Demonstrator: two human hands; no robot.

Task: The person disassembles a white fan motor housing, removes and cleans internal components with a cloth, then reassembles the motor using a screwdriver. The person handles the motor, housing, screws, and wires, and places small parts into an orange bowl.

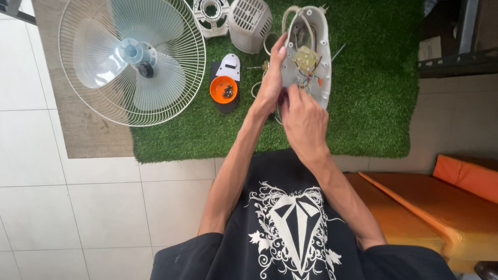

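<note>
My left hand (272, 83) grips the left edge of an open white plastic fan housing (322, 46), held above a green artificial-grass mat (373, 103). Inside the housing I see wires and a small yellowish part. My right hand (303, 122) is at the housing's lower end, fingers pinched together inside it; whatever they hold is hidden. A white cable loops over the housing's top.
A fan guard with translucent blades (132, 59) lies at the left. A small orange bowl of screws (223, 89) sits on a dark plate beside a white cover (229, 67). Grey motor covers (249, 21) lie at the mat's far edge. An orange cushioned seat (436, 207) is at the right.
</note>
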